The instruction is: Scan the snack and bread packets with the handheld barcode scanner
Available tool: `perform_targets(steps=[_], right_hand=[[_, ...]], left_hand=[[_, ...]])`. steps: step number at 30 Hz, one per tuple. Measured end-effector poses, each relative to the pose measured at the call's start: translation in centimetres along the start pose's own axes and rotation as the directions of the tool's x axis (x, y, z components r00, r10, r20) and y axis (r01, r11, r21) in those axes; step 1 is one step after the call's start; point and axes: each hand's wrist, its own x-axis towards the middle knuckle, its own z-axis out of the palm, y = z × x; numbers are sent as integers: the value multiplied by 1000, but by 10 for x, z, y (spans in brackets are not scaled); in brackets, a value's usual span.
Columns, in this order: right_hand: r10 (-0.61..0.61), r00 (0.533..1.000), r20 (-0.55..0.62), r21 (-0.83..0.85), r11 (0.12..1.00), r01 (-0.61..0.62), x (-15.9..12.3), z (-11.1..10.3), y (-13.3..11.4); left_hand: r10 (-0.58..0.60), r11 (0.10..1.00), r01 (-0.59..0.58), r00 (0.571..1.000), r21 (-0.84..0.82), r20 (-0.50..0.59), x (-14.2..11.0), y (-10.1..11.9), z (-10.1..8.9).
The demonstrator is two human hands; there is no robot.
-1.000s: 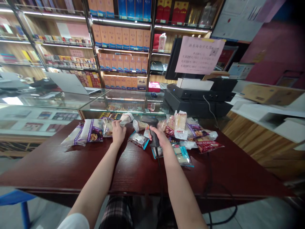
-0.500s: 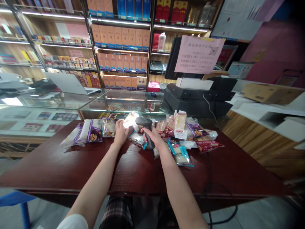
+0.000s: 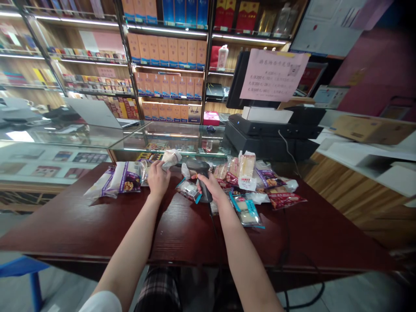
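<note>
My left hand (image 3: 158, 177) is closed around a small wrapped snack packet (image 3: 170, 157), held just above the dark red table (image 3: 97, 225). My right hand (image 3: 209, 184) grips a black handheld barcode scanner (image 3: 200, 171), its head raised and turned left toward the packet. A clear packet with a blue edge (image 3: 188, 190) lies on the table between my hands. Purple and white snack bags (image 3: 125, 178) rest to the left of my left hand. A heap of several snack packets (image 3: 256, 182) lies to the right of the scanner.
A black register with a white box on top (image 3: 269, 130) and a monitor bearing a pink notice (image 3: 273, 76) stand behind the snacks. Glass display counters (image 3: 97, 138) and a laptop (image 3: 94, 113) sit beyond the table. The scanner's cable (image 3: 286, 242) runs over the table's right side.
My right hand lifted the scanner upright and aimed it at the packet; my left hand brought the packet to the scanner, where it lit up, then drew it back left.
</note>
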Motion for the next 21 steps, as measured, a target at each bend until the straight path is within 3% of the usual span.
perform_targets(steps=[2, 5, 7, 10, 12, 15, 21], right_hand=[[-8, 1000, -21, 17, 1000, 8, 0, -1, -1], [-23, 999, -41, 40, 999, 25, 0, -3, 0], [-17, 999, -37, 50, 999, 19, 1, -5, 1], [-10, 999, -39, 68, 998, 12, 3, -8, 4], [-15, 999, -46, 74, 997, 19, 4, -8, 6], [-25, 999, -48, 70, 997, 28, 5, -9, 8], [-38, 998, -56, 50, 998, 41, 5, -14, 6]], left_hand=[[-104, 984, 116, 990, 138, -91, 7, -8, -13], [-311, 903, 355, 929, 241, -203, 14, -17, -34], [-384, 863, 439, 892, 251, -239, 16, -19, -44], [-344, 887, 393, 913, 244, -220, 16, -16, -48], [-294, 915, 317, 948, 251, -126, 14, -15, -44], [-270, 918, 259, 963, 299, -7, 11, -16, -33], [-251, 907, 233, 968, 351, 6, 5, -20, -26]])
